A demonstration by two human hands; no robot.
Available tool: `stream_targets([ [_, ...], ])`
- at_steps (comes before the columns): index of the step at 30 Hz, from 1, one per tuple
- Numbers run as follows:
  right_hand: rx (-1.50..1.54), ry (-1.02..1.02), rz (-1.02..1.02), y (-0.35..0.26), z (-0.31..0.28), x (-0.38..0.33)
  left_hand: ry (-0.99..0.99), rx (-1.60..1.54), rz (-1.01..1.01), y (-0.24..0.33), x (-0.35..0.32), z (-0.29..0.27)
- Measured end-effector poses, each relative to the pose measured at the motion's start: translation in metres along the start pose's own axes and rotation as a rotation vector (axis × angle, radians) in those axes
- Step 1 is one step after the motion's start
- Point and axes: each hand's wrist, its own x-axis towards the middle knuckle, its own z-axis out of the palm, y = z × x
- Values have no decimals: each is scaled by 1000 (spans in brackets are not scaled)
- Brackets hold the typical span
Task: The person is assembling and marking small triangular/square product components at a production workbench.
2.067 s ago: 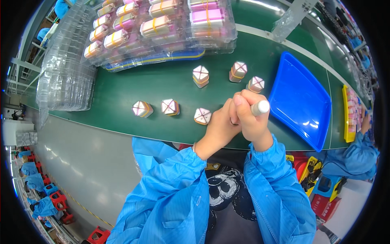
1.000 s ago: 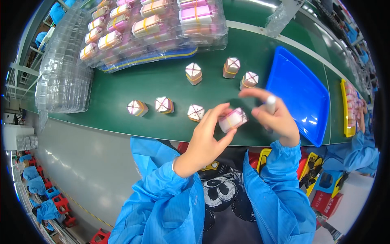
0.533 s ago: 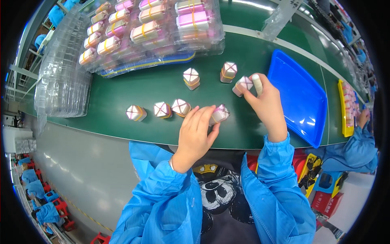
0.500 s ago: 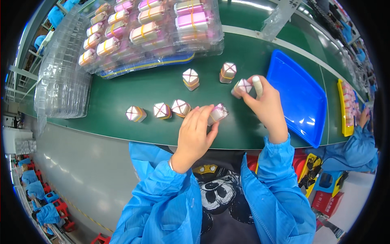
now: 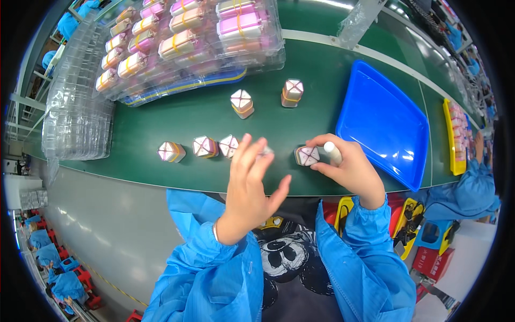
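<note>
My right hand [image 5: 354, 169] pinches a small banded block [image 5: 307, 156] between thumb and forefinger. Its white top carries dark crossing lines. Tucked in the same hand is a white, capped, pen-like stick [image 5: 332, 153]. My left hand [image 5: 249, 190] is open, fingers spread, above the table; behind its fingertips another block [image 5: 266, 151] is mostly hidden. To its left stand similar blocks with yellow bands: one [image 5: 228, 145] close by, a second [image 5: 205, 147] beside it, and a third [image 5: 171, 152] farthest left. Two more, one [image 5: 242, 103] and another [image 5: 292, 93], stand farther back.
Clear plastic trays [image 5: 182, 59] full of pink and white banded blocks are stacked back left. Nested clear trays [image 5: 78, 107] stand left of them. A blue tray [image 5: 383, 126] lies right of my right hand. Beyond it is a yellow tray [image 5: 456, 139], near another person's sleeve [image 5: 469, 185].
My right hand has brought its block nearer to me and slightly left. My left hand has let go of the block it was touching and spread its fingers. The view has shifted slightly.
</note>
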Motion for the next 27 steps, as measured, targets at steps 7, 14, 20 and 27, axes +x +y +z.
stream_targets([
  [7, 329, 199, 101, -13, -20, -12, -97, -332, -223, 29, -5, 44],
  [14, 631, 452, -262, 1, -20, -5, -167, -755, -489, 12, 26, 85],
  [20, 884, 369, -486, -15, -4, 17, -225, -693, -473, 3, 25, 93],
  [27, 729, 227, -443, -18, 19, 34, -204, -595, -488, 3, 23, 99],
])
